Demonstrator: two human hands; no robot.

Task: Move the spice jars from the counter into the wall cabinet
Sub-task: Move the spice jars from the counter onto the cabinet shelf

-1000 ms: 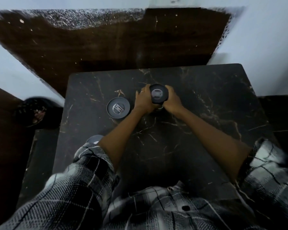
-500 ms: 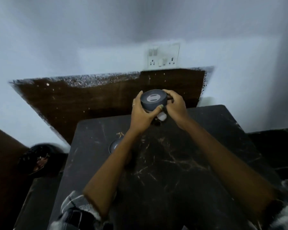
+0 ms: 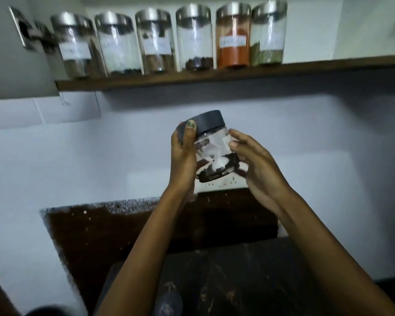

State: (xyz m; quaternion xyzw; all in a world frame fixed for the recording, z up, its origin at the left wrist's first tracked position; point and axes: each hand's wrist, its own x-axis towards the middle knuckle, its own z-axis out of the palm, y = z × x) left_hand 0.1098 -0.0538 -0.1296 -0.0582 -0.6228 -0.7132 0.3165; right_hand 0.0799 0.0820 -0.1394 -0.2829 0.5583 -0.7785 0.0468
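A clear spice jar (image 3: 214, 153) with a dark grey lid, a white label and dark contents at its bottom is held up in front of the white wall, tilted a little. My left hand (image 3: 184, 156) grips its left side with the thumb on the lid. My right hand (image 3: 255, 165) holds its right side. Above it runs the wooden cabinet shelf (image 3: 306, 68), with several steel-lidded glass jars (image 3: 195, 37) standing in a row, one filled with orange powder (image 3: 233, 35). A second grey-lidded jar (image 3: 168, 303) stands on the dark marble counter (image 3: 249, 281) below my left forearm.
The open cabinet door with its hinge (image 3: 30, 33) is at the upper left. Shelf room lies free to the right of the last jar. A wall socket (image 3: 221, 183) sits behind the held jar. A dark brown surface (image 3: 123, 229) lies behind the counter.
Both hands have lifted the jar from counter height up toward the shelf. My view has tilted upward, bringing the shelf and its row of jars into sight.
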